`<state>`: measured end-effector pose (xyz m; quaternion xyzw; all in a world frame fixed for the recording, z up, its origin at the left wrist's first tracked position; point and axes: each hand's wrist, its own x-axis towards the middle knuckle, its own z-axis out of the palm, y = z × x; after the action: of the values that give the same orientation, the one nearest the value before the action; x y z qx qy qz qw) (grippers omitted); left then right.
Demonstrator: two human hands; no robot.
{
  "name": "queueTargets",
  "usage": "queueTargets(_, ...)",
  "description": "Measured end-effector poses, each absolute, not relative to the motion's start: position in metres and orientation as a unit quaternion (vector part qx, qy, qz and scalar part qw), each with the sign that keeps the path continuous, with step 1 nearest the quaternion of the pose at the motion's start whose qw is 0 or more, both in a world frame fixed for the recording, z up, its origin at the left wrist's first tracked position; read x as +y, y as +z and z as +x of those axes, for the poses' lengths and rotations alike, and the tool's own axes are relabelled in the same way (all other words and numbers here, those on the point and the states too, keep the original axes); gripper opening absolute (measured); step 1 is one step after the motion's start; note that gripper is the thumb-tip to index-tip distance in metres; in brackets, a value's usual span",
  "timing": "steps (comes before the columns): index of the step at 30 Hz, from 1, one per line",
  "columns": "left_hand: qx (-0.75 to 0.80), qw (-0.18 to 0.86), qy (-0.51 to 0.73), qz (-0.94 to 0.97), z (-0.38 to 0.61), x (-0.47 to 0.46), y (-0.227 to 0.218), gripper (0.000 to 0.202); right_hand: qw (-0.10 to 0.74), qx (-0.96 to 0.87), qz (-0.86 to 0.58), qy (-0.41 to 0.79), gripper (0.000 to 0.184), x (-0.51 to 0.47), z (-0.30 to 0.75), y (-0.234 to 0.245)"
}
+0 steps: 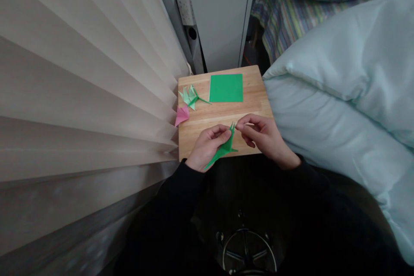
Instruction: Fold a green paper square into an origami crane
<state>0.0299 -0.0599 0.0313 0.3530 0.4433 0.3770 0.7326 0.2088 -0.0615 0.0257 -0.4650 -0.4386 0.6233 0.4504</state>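
Note:
Between the thumb and fingers of my left hand is a green origami piece, folded into long narrow points. Two thin points stick up past my left thumb, and a wider flap slants down toward my left wrist. My right hand is close on the other side, its thumb and index finger pinched together beside the upper points. Whether those fingertips grip a point is too small to tell. Both hands are over the front part of a small wooden table.
A stack of green square paper lies at the back of the table. Left of it are pale green folded origami pieces and a pink folded piece. A pleated curtain borders the left side, pale bedding the right, and a white cabinet stands behind.

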Motion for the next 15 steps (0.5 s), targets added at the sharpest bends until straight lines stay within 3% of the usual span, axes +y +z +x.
queueTargets(8,0.409,0.822,0.331,0.217,0.0276,-0.0608,0.0272,0.041,0.425,-0.406,-0.437,0.681,0.033,-0.0623,0.2067,0.0293)
queueTargets(15,0.433,0.830,0.286,0.205,0.0252,-0.0596,0.0249,0.039,0.416,-0.346,-0.441,0.716,0.025,-0.0641,0.2049,0.0277)
